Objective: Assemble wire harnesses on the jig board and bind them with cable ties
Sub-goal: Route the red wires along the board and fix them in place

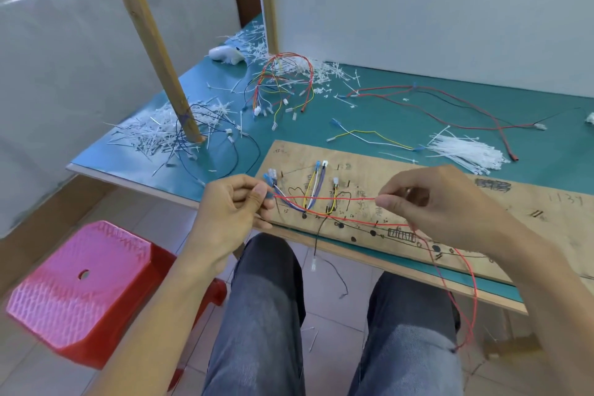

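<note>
Both hands (234, 203) pinch red wire (324, 198) (taut).

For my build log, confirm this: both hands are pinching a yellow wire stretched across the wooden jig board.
Not quite: the wire is red, not yellow. The head view shows the left hand and the right hand pinching a red wire stretched across the wooden jig board.

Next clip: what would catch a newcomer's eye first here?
Both hands at centre: the left hand and right hand pinch a red wire stretched between them above the wooden jig board. Heaps of white cable-tie offcuts litter the green table at far left, and a bright red stool stands on the floor at lower left.
</note>
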